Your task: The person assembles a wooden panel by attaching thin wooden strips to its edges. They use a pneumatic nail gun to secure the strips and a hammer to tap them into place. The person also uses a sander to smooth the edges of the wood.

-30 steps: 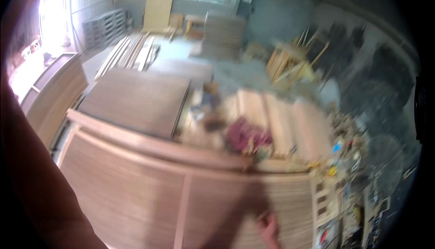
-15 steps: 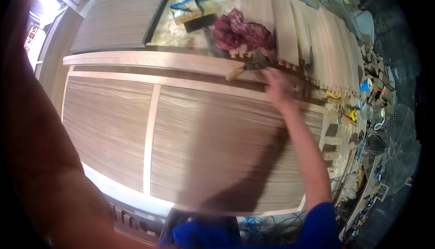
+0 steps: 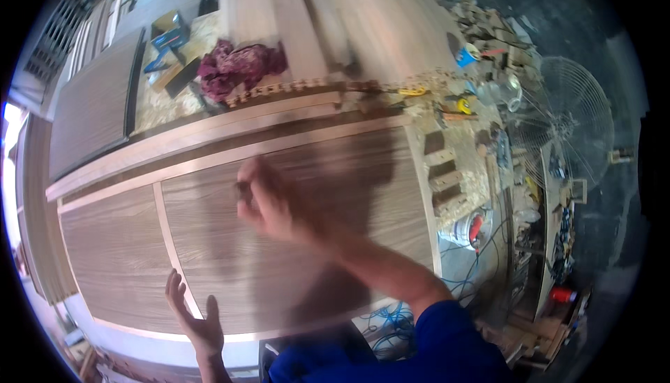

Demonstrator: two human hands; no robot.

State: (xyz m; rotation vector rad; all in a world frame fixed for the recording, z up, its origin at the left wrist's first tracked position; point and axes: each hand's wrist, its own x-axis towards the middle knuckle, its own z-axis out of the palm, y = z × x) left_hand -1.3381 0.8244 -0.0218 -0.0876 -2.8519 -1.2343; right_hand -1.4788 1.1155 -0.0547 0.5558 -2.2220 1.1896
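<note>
A large framed wood-grain panel [image 3: 307, 174] lies flat before me, edged with pale wood strips and crossed by a pale divider strip [image 3: 167, 222]. Above its middle is my right hand [image 3: 269, 205], smeared by motion, with its fingers curled. Something small and dark shows between thumb and fingers, too blurred to name. My left hand [image 3: 197, 320] hovers over the near edge by the divider, palm up and fingers spread, holding nothing. Along the panel's far side runs a long pale wood strip [image 3: 188, 132].
Beyond lie a crumpled maroon cloth [image 3: 237, 69], a blue box [image 3: 169, 31], dark panels [image 3: 98, 104] and pale boards [image 3: 391, 27]. At right are a yellow tape measure [image 3: 463, 106], a white bucket [image 3: 464, 229], a wire-guarded fan [image 3: 562, 125] and blue tubing [image 3: 394, 320].
My right hand has come back from the far strip, near a wooden-handled tool, to above the panel. My left hand has come into view over the near edge. The view has shifted right.
</note>
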